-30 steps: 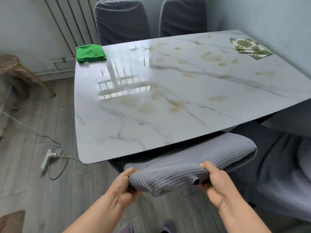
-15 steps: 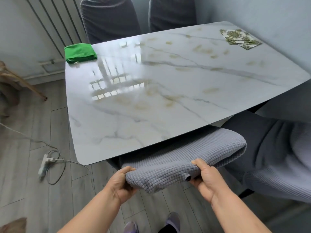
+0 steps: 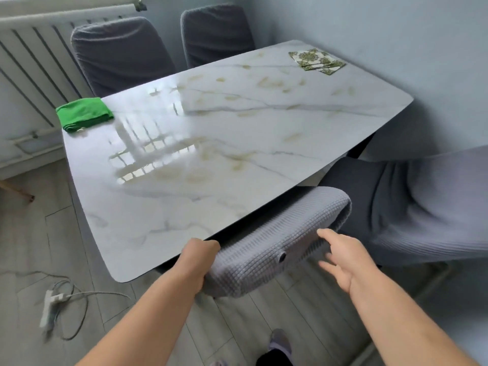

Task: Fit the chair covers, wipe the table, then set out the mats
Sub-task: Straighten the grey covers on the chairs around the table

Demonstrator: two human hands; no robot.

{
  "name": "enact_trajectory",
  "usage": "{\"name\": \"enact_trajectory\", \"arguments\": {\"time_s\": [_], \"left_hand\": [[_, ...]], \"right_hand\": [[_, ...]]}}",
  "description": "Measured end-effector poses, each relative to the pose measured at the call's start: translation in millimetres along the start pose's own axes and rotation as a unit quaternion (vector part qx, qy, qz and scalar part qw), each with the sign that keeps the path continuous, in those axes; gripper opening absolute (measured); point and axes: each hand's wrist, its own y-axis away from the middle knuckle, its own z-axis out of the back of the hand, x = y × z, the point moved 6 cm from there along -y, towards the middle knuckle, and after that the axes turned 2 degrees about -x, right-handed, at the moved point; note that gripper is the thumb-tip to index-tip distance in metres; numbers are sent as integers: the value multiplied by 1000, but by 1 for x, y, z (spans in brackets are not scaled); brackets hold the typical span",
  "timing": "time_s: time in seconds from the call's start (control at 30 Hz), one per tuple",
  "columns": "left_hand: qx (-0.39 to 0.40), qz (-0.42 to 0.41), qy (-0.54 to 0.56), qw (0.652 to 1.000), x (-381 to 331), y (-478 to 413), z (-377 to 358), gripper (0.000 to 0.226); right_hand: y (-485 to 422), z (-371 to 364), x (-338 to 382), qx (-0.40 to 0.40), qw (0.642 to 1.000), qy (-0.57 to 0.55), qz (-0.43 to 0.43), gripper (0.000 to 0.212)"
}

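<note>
Fingers (image 3: 208,247) of the left hand (image 3: 196,262) are clenched round the left end of the grey waffle-knit chair cover (image 3: 277,233); we log a full grasp. Fingers (image 3: 328,236) of the right hand (image 3: 346,262) are spread and nearly straight, grasping nothing. The index tip lies at the cover's right end; we cannot tell whether it touches the fabric.

Entries by size, downward:

- Table (image 3: 237,159): glossy white marble-look top with grey veins and yellowish blotches. It fills the middle of the view.
- Radiator (image 3: 31,62): on the wall at 10 o'clock from the table.
- Far chairs: one at 11 o'clock (image 3: 121,54) and one at 12 o'clock (image 3: 216,35), both upright in dark grey covers at the table's far edge.
- Side chair (image 3: 422,207): at 4 o'clock, under grey ribbed cloth; blurred.
- Chair cover: at 6 o'clock, drawn over a chair top that sits just beneath the table's near edge.
- Green cloth (image 3: 83,114): folded, on the table's 10 o'clock corner.
- Mats (image 3: 317,60): we note a small fanned stack, green-and-white patterned, on the 1 o'clock corner, well apart from the cloth.
- Power strip (image 3: 48,310): on the floor at 8 o'clock, beside a looped cable.
</note>
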Motion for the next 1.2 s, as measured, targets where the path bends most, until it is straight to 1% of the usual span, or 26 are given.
{"name": "enact_trajectory", "arguments": {"time_s": [0.07, 0.1, 0.13, 0.17, 0.23, 0.33, 0.37, 0.47, 0.5, 0.6, 0.63, 0.7, 0.73, 0.8, 0.87, 0.9, 1.0, 1.07, 1.1, 1.13, 1.2], "left_hand": [[42, -48, -28, 998, -25, 11, -13, 11], [66, -70, -24, 995, -36, 15, -22, 17], [87, -84, -17, 993, -47, 18, -33, 32], [101, -90, -11, 991, -55, 20, -43, 42], [116, -119, -9, 986, -77, 24, -63, 38], [142, -131, -11, 981, -110, 34, -103, 44], [144, -131, -10, 981, -122, 38, -118, 42], [180, -136, -8, 974, -156, 47, -162, 13], [183, -138, -13, 973, -165, 47, -177, 10], [195, -151, -34, 968, -192, 54, -224, 19], [213, -157, -36, 964, -201, 57, -244, 17], [243, -161, -46, 955, -214, 62, -277, 17], [256, -154, -51, 953, -217, 62, -291, 16], [281, -127, -59, 949, -225, 63, -321, 14], [305, -101, -66, 945, -231, 58, -349, 8], [314, -87, -74, 943, -233, 57, -361, 7], [342, -38, -85, 935, -235, 51, -396, 35], [359, 6, -85, 929, -233, 51, -420, 36], [362, 25, -82, 928, -229, 53, -425, 34], [366, 44, -85, 926, -228, 53, -450, 34], [368, 80, -90, 922, -219, 53, -464, 37]], "right_hand": [[-1, 17, 10, -34, 999, 22, 25, 57], [-2, 25, 16, -51, 998, 29, 38, 56], [-4, 36, 21, -67, 996, 29, 48, 55], [-7, 45, 27, -80, 995, 27, 57, 55], [-14, 63, 41, -100, 992, 22, 74, 54], [-35, 101, 62, -151, 985, 11, 87, 56], [-45, 115, 71, -166, 983, 7, 83, 56], [-69, 155, 93, -188, 978, -12, 87, 53], [-77, 168, 102, -193, 976, -11, 97, 52], [-103, 212, 126, -217, 969, -16, 116, 46], [-110, 227, 135, -227, 966, -15, 126, 40], [-123, 254, 146, -244, 959, 6, 142, 16], [-130, 267, 149, -254, 956, 15, 147, 17], [-137, 296, 157, -293, 944, 37, 149, 19], [-139, 321, 166, -347, 922, 67, 157, 42], [-139, 335, 171, -378, 908, 84, 160, 49], [-140, 371, 186, -435, 871, 163, 161, 59], [-149, 395, 194, -444, 860, 217, 130, 67], [-155, 403, 195, -437, 861, 234, 117, 71], [-168, 424, 200, -432, 862, 247, 91, 74], [-181, 436, 203, -412, 872, 256, 62, 79]]}}
